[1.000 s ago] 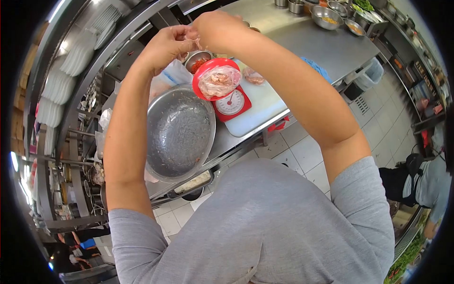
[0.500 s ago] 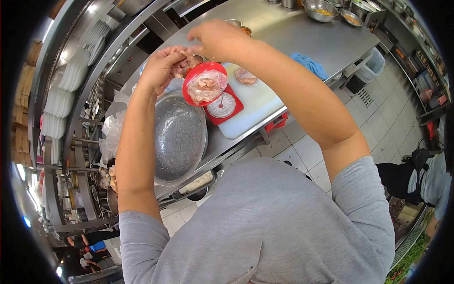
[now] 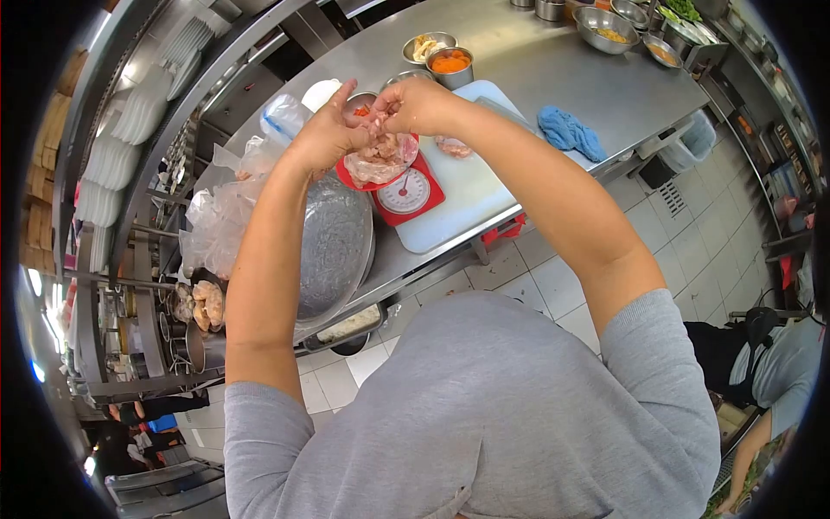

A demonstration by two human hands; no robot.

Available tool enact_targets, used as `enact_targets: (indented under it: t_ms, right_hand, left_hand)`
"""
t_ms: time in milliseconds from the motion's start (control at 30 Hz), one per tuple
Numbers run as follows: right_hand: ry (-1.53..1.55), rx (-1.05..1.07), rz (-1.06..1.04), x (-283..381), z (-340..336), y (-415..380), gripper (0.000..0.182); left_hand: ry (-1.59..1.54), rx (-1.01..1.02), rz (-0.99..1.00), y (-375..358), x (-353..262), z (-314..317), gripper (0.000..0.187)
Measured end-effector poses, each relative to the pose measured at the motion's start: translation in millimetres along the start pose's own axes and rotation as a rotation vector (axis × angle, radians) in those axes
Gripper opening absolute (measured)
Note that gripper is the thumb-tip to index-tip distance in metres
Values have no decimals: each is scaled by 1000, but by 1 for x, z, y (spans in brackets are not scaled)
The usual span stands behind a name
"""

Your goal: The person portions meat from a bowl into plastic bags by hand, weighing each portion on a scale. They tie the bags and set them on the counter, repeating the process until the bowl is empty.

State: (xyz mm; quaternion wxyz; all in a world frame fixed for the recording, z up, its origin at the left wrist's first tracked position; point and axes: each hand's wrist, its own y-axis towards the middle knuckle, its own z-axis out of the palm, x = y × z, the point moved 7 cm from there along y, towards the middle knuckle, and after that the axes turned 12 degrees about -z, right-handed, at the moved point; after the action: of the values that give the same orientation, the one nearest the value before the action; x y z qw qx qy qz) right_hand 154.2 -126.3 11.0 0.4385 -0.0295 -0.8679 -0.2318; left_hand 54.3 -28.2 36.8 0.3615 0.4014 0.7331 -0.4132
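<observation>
My left hand (image 3: 324,134) and my right hand (image 3: 413,104) meet above a red kitchen scale (image 3: 405,192). Both hold the mouth of a clear plastic bag (image 3: 377,160) of pinkish raw meat pieces, which rests on the scale's red pan. The fingers of both hands pinch the bag's top edge. The scale stands on a white cutting board (image 3: 467,186). Just left of the scale lies a large steel mixing bowl (image 3: 333,246), below my left forearm.
Another lump of meat (image 3: 453,147) lies on the board. Small steel bowls (image 3: 450,65) with orange and pale food stand behind, and a blue cloth (image 3: 569,131) to the right. Crumpled plastic bags (image 3: 220,216) lie on the left. Another person (image 3: 765,363) stands at the lower right.
Both hands came down from above the scale to the bag on its pan and now grip its top. The view shifted, showing more small bowls at the back.
</observation>
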Motion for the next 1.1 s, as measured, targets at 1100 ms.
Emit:
enact_targets:
  t_ms: [1100]
  right_hand:
    - [-243,-578,-459,189,-117,50,14]
  left_hand:
    - [360,-71,91,25,34,-7,31]
